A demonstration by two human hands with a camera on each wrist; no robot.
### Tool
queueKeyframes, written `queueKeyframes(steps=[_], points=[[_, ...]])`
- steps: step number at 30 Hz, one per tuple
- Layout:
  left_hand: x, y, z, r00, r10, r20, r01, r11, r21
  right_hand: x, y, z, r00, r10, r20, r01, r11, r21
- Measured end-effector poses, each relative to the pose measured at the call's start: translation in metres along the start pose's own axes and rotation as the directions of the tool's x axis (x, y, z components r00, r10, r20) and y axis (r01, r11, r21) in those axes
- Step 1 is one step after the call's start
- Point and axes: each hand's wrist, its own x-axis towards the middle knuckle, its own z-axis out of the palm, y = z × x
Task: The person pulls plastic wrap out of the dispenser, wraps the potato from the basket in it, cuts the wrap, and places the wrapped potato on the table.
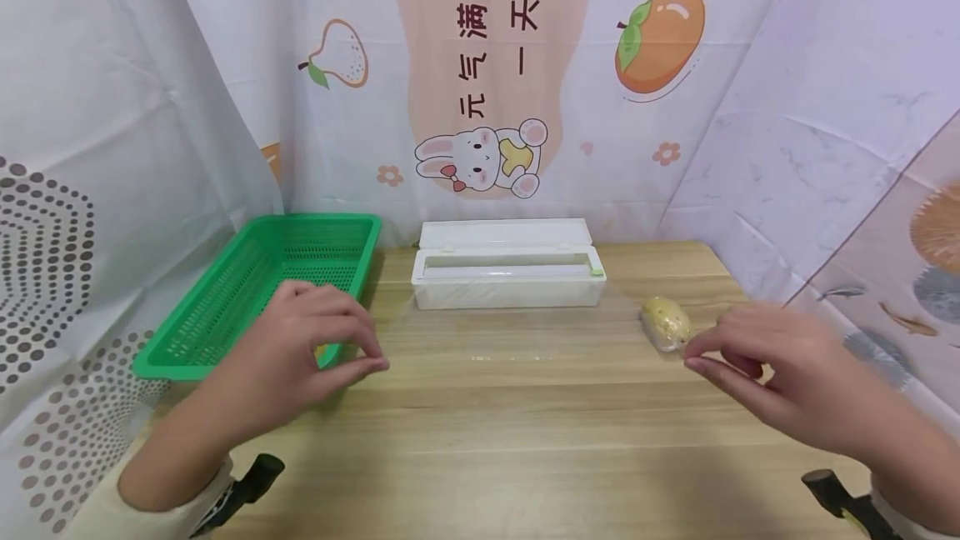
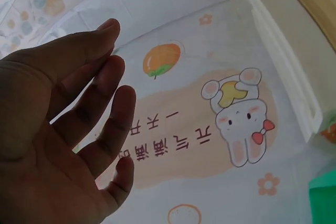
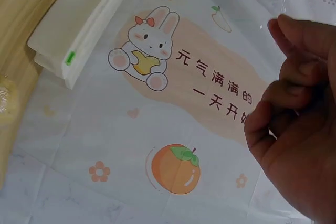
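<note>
My left hand [image 1: 322,340] is raised beside the green basket, thumb and forefinger brought together in a pinch. Across from it, my right hand [image 1: 772,365] makes a similar pinch at the right of the table. Between them, faint glints show a sheet of clear plastic wrap [image 1: 510,355], its edges hardly visible; both hands pinch it. Behind it stands a white plastic wrap dispenser [image 1: 510,294] with its lid up and a roll inside. A yellowish potato [image 1: 666,322] in clear film lies just beyond my right fingertips.
The green slotted basket [image 1: 258,223] stands at the back left, with a bit of yellow-orange showing in it behind my left hand. Printed cloth curtains [image 1: 337,148] close off the back and both sides of the wooden table [image 1: 480,457].
</note>
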Motion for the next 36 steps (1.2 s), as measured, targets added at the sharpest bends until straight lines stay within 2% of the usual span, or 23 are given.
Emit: queueKeyframes(steps=[2,4,6,9,11,16,20,24,27,29,31,36], points=[[-0.008,0.004,0.005,0.999,-0.013,0.035,0.014,1.0,-0.017,-0.01,0.0,0.004,0.998,0.021,0.053,-0.022,0.999,0.024],[-0.015,0.007,0.01,0.996,-0.035,0.083,0.036,0.999,-0.012,-0.019,-0.002,0.007,0.99,0.079,0.115,-0.082,0.996,0.021],[-0.021,0.009,0.016,0.991,-0.05,0.121,0.051,0.999,-0.002,-0.027,-0.005,0.01,0.973,0.145,0.177,-0.149,0.989,0.008],[-0.029,0.01,0.025,0.985,-0.067,0.157,0.067,0.998,0.006,-0.038,-0.008,0.017,0.949,0.202,0.241,-0.207,0.978,-0.005],[-0.035,0.01,0.031,0.982,-0.073,0.174,0.076,0.997,-0.01,-0.045,-0.009,0.024,0.94,0.209,0.268,-0.225,0.974,0.029],[-0.054,0.009,0.049,0.97,-0.105,0.221,0.115,0.993,-0.031,-0.062,-0.006,0.043,0.933,0.202,0.297,-0.248,0.96,0.128],[-0.065,0.007,0.065,0.962,-0.122,0.246,0.135,0.99,-0.039,-0.069,-0.003,0.058,0.918,0.205,0.34,-0.261,0.957,0.128],[-0.068,0.001,0.081,0.937,-0.164,0.309,0.188,0.981,-0.052,-0.071,-0.001,0.073,0.901,0.21,0.38,-0.278,0.951,0.134],[-0.068,-0.004,0.092,0.904,-0.209,0.372,0.246,0.968,-0.053,-0.072,0.001,0.083,0.882,0.232,0.41,-0.308,0.942,0.13],[-0.068,-0.008,0.098,0.889,-0.227,0.397,0.265,0.963,-0.043,-0.074,0.003,0.088,0.867,0.247,0.434,-0.331,0.935,0.128],[-0.07,-0.011,0.104,0.881,-0.234,0.412,0.272,0.962,-0.035,-0.076,0.006,0.093,0.853,0.257,0.454,-0.346,0.93,0.122],[-0.071,-0.015,0.113,0.879,-0.238,0.414,0.268,0.963,-0.016,-0.08,0.011,0.1,0.831,0.271,0.485,-0.367,0.924,0.112]])
